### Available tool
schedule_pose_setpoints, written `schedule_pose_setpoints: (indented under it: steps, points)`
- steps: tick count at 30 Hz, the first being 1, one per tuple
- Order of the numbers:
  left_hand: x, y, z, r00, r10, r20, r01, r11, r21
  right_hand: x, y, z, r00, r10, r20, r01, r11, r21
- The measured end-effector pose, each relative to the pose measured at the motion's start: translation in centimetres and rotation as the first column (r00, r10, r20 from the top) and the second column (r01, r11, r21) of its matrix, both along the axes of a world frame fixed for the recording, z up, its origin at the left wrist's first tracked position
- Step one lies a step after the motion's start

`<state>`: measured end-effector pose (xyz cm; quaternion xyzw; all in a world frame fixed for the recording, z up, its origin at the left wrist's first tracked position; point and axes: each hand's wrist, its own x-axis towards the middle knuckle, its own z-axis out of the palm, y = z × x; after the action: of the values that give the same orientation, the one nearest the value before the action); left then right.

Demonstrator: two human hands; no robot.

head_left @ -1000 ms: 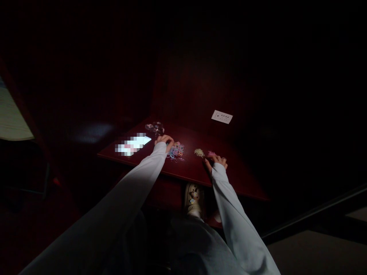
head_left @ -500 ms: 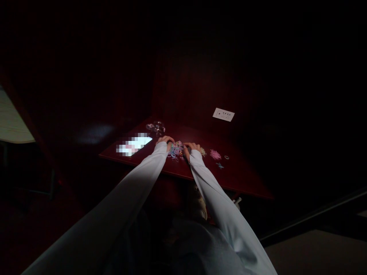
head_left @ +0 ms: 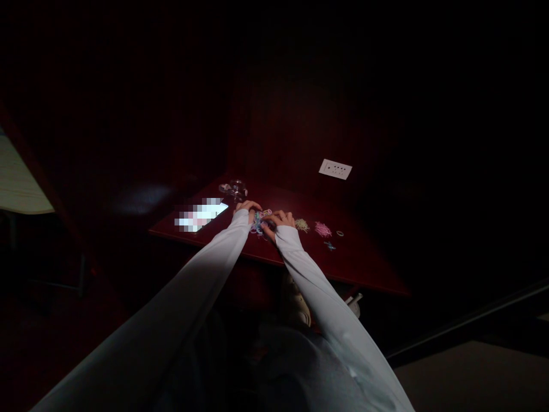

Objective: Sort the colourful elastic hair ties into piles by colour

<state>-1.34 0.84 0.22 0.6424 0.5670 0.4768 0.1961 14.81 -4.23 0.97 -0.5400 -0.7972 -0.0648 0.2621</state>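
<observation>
A pile of small coloured elastic bands [head_left: 259,222], blue, pink, purple and yellow, lies on the dark red tabletop [head_left: 364,266]. At the pile's left edge is my left hand [head_left: 246,208], with its fingers stretched and bent over the bands. My right hand [head_left: 280,221] reaches over the right side of the pile, fingers apart and thumb lower down among the bands. Whether a single band sits at its fingertips is too small to tell. To the right lie a pale yellow heap of bands [head_left: 302,225], a pink heap [head_left: 322,229] and several blue-green bands [head_left: 330,246].
A lit phone [head_left: 201,216], partly pixelated, lies on the left of the table. Behind it stands a clear round container [head_left: 237,187]. One pale ring [head_left: 340,233] rests right of the pink heap. A white socket plate [head_left: 335,169] is on the back wall.
My right hand has moved left, farther over the mixed pile, which uncovers more of the pale yellow heap. My left hand has stayed nearly in place.
</observation>
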Motion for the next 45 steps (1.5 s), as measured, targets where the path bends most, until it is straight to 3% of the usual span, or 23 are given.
schedule_pose_setpoints:
  steps: [6, 18, 33, 45]
  points:
    - [0.1, -0.4, 0.3, 0.999, 0.022, -0.036, -0.022, 1.0, -0.019, -1.6, 0.4, -0.1, 0.999, -0.023, 0.05, 0.023, 1.0, -0.002]
    - [0.3, -1.1, 0.9, 0.998, 0.023, -0.057, -0.025, 0.999, -0.035, -1.4, 0.4, -0.1, 1.0, -0.007, 0.013, 0.007, 1.0, -0.014]
    - [0.4, -1.3, 0.9, 0.996, -0.024, -0.082, 0.021, 0.999, -0.039, 0.1, 2.0, -1.1, 0.933, -0.033, -0.357, 0.006, 0.997, -0.075]
    - [0.7, -1.7, 1.1, 0.995, -0.048, -0.088, 0.047, 0.999, -0.007, 0.7, 3.2, -1.7, 0.868, -0.081, -0.489, 0.031, 0.993, -0.11]
